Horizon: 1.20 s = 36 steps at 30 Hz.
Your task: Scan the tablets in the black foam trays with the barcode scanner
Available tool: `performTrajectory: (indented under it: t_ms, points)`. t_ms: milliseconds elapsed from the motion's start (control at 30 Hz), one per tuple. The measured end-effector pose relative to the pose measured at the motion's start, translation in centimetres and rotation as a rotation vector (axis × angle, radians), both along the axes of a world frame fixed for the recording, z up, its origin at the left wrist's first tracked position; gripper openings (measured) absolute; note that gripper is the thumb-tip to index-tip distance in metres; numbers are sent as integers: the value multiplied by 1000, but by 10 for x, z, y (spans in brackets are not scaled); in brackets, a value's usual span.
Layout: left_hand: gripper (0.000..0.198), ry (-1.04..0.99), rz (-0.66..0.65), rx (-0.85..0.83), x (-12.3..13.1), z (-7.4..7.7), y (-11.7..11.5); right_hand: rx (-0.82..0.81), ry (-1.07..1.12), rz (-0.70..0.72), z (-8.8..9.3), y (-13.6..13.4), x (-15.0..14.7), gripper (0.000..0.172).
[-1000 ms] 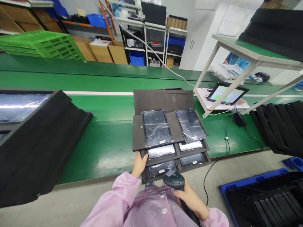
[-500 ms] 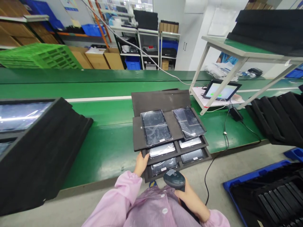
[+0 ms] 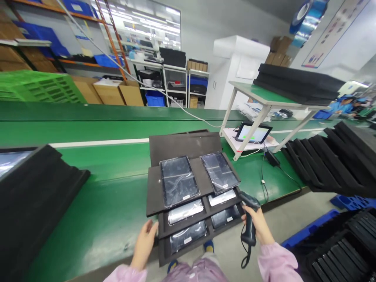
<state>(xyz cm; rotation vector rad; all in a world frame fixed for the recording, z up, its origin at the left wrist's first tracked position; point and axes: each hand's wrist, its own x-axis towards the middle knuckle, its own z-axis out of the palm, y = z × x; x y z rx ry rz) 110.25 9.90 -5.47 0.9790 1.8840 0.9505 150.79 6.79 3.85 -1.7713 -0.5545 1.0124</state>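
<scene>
We look down on our two hands at the near edge of a green table (image 3: 117,203). Our left hand (image 3: 144,244) rests with loosely spread fingers against the left edge of a stack of dark trays (image 3: 182,219); the fingertips touch the side of the lower trays and nothing is clasped in them. Our right hand (image 3: 258,225) is closed around the handle of a black scanner (image 3: 249,213), whose head points away from the fingers toward the right edge of the stack, just beside it. A cord hangs from the handle below the fist.

The trays are stepped, each one set a little farther from our fingers than the one beneath. The top tray carries two tablets (image 3: 179,181) in shiny wrap, side by side; strips of more wrapped tablets show in the two trays below, nearer to our fingertips.

Beyond the scanner, well apart from the right fingers, a lit screen (image 3: 254,133) lies under a white frame shelf (image 3: 264,98) loaded with black foam sheets. Left of the left hand, well apart, stands a bulky black foam block (image 3: 35,203).
</scene>
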Motion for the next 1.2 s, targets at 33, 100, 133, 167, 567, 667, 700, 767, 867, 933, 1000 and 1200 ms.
performTrajectory:
  t_ms: [33,100,133,167,567,667,700,767,867,933,1000,1200]
  points:
    - [67,13,70,15,-5,6,-3,-1,-29,-32,-2,17,18,52]
    - [68,20,145,55,-9,19,-4,-22,-97,-58,-7,51,47,50]
    - [66,16,155,80,-8,27,0,-38,-135,-53,-11,69,58,48]
    - [65,6,151,105,-5,35,7,-54,-179,-44,-15,86,67,47]
    - [70,190,6,-165,45,78,139,-12,-903,218,-14,185,65,59]
    - [55,172,15,-175,53,78,150,-53,-991,504,0,202,31,58]
    - [46,155,14,-164,56,78,153,-103,-958,541,3,208,23,60]
    - [29,113,27,-136,64,76,156,-172,-860,549,5,222,17,60]
    - [21,-30,89,-87,79,76,155,-128,-697,602,4,235,26,44]
    - [14,-206,119,-18,90,76,150,-25,-595,656,6,238,36,33]
    - [11,-370,129,65,101,77,143,81,-526,676,12,236,44,32]
    - [17,-918,309,192,122,74,128,275,-177,700,26,221,23,41]
